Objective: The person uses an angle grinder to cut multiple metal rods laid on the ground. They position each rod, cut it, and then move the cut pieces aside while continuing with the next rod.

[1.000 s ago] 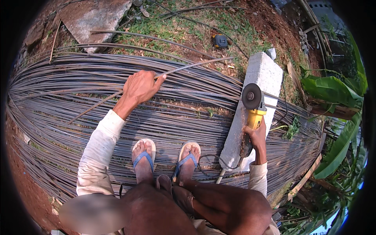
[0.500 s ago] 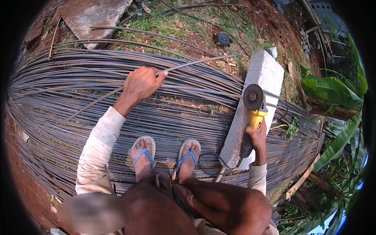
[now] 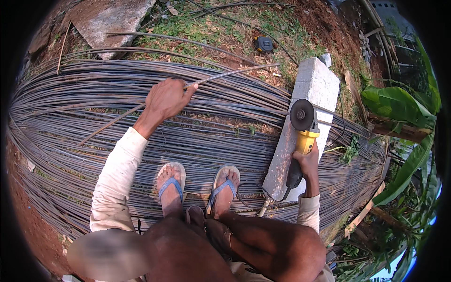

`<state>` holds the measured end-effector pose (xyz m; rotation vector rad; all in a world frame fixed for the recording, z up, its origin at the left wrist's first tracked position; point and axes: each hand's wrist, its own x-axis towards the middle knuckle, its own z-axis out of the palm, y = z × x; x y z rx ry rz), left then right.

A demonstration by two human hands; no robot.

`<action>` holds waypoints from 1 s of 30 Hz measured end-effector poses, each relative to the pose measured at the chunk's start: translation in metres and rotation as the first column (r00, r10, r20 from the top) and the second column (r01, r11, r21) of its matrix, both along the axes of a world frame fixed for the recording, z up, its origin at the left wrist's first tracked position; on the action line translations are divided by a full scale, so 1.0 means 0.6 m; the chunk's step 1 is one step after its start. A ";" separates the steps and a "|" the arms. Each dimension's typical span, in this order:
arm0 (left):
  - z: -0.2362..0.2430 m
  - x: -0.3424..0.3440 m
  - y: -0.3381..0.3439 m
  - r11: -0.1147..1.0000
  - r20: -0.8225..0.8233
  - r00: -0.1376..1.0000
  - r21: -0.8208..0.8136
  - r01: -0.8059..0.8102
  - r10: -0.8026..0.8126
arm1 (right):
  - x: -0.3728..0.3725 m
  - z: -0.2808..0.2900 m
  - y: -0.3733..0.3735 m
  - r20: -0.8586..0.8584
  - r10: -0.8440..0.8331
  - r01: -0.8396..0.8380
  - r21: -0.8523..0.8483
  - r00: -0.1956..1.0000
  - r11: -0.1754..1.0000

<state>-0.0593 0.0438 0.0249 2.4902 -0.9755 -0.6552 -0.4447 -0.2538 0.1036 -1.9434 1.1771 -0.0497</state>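
My left hand (image 3: pixel 165 101) is closed around a thin steel rod (image 3: pixel 235 72), held slantwise above a wide spread of similar rods (image 3: pixel 213 157). The rod's far right end stops short of a long whitish block (image 3: pixel 315 81). On the right, my right hand (image 3: pixel 307 163) grips a yellow and black angle grinder (image 3: pixel 306 139) by its body, over the block. Its dark round disc (image 3: pixel 302 114) points away from me, apart from the rod in my left hand. Orange specks, like sparks, show along the block's near side below the disc.
My sandalled feet (image 3: pixel 171 188) stand on the rods. A black cord (image 3: pixel 253 186) runs from the grinder past my right foot. Beyond the rods lie a black and yellow tape measure (image 3: pixel 264 43) and a concrete slab (image 3: pixel 110 23). Broad green leaves (image 3: pixel 392 105) stand at the right.
My left hand and its rod have shifted very slightly left in view, as has the grinder. The orange specks are spread more widely over the block's side. Both grips are unchanged.
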 end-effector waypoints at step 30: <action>0.021 0.005 -0.009 0.994 -0.083 0.996 0.108 -0.025 0.034 | -0.028 0.007 0.014 0.005 0.029 -0.029 0.042 1.000 0.999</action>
